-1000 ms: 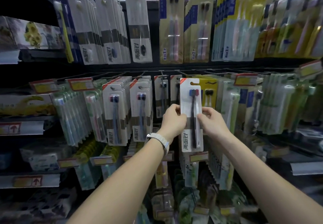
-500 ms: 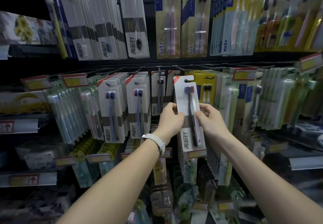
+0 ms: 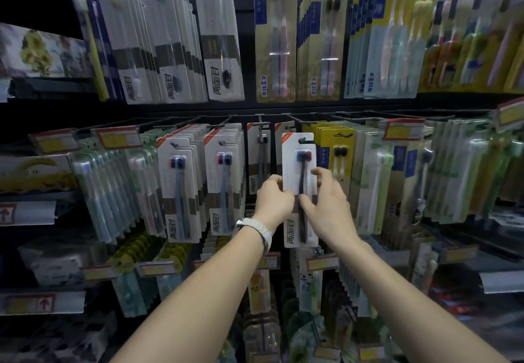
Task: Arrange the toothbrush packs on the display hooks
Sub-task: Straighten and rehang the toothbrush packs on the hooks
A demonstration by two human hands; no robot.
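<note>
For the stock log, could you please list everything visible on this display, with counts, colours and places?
held toothbrush pack: one, white card, dark brushes with blue and red heads, centre.
matching white packs: two full rows, left of centre, on hooks.
yellow packs: one row, right of the held pack.
green-tinted packs: several rows, far right.
upper-row packs: many, white, beige, yellow, top hooks.
price tags: several, red and yellow, hook ends.
wristwatch: one, white, left wrist.
left hand: grips the pack's left edge.
right hand: pinches its right side.
</note>
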